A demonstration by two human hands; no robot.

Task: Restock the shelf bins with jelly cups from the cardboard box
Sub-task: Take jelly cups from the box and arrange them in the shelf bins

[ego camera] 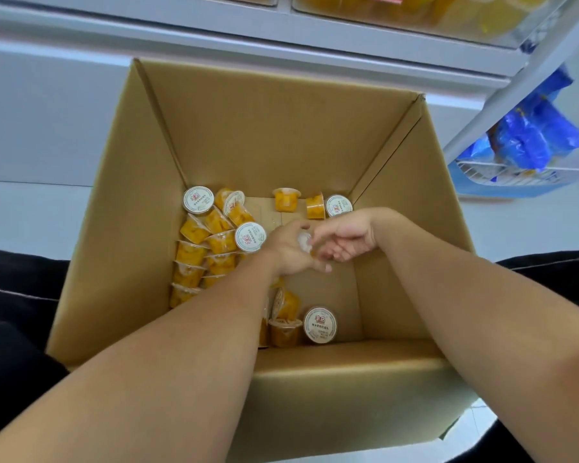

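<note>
Reaching deep into the cardboard box (121, 228), both hands meet at frame centre: the left hand (286, 252) grips a jelly cup (304, 242), the right hand (343, 238) curls loosely beside it (whether touching, unclear). Light, slick plastic; hold the rim.

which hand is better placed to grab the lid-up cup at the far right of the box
Right. The right hand lies just below that cup; the left hand is farther away, holding a cup.
</note>
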